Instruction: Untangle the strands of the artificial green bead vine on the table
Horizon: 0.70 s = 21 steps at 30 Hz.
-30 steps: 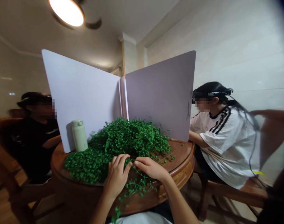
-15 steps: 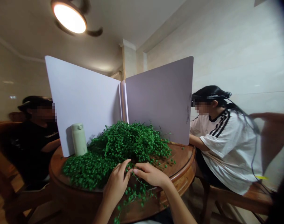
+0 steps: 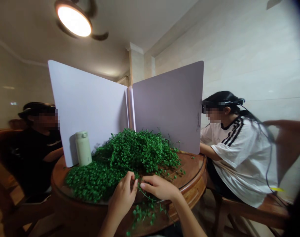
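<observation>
A large heap of green trailing stems (image 3: 130,158) with tiny round beaded leaves lies on a round wooden table (image 3: 191,174). My left hand (image 3: 122,194) and my right hand (image 3: 160,187) sit at the heap's near edge, fingertips almost meeting. Both pinch at a thin stem there. From between them, a loose green strand (image 3: 145,214) hangs down over the table's near rim. Part of the heap's front is hidden behind my left hand.
A pale green bottle (image 3: 83,148) stands left of the heap, before white divider panels (image 3: 164,105). A co-worker in a white striped shirt (image 3: 241,158) sits right of the table, and a person in black (image 3: 34,154) sits left.
My view has tipped up, so the table sits lower in the frame. My hands have shifted slightly down with it, and the hanging strand now trails a little further right.
</observation>
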Motion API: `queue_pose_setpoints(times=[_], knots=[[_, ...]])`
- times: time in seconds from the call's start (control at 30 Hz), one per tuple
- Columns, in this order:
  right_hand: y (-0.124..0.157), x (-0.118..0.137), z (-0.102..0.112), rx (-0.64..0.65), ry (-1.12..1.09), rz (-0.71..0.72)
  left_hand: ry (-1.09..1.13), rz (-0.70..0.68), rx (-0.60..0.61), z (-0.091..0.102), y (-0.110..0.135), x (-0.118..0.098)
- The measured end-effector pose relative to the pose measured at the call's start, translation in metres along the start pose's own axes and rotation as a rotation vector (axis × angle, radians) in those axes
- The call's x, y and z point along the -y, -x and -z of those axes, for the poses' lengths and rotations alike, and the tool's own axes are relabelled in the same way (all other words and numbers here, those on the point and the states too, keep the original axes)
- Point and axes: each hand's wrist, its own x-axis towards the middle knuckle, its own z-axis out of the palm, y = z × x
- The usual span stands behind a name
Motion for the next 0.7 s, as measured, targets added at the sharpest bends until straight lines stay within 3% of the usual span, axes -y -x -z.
queue_pose_setpoints(times=[0.33, 0.53, 0.7], knots=[[0.0013, 0.0007, -0.0013, -0.036, -0.012, 0.000, -0.008, 0.043, 0.071, 0.0010, -0.0025, 0.0017], [0.0004, -0.0017, -0.0030, -0.104, -0.087, -0.022, -0.001, -0.052, -0.003, 0.0009, 0.0003, 0.0037], [-0.0005, -0.0019, -0.0022, -0.097, -0.084, -0.016, -0.018, -0.039, -0.047, -0.0046, 0.0005, 0.0082]])
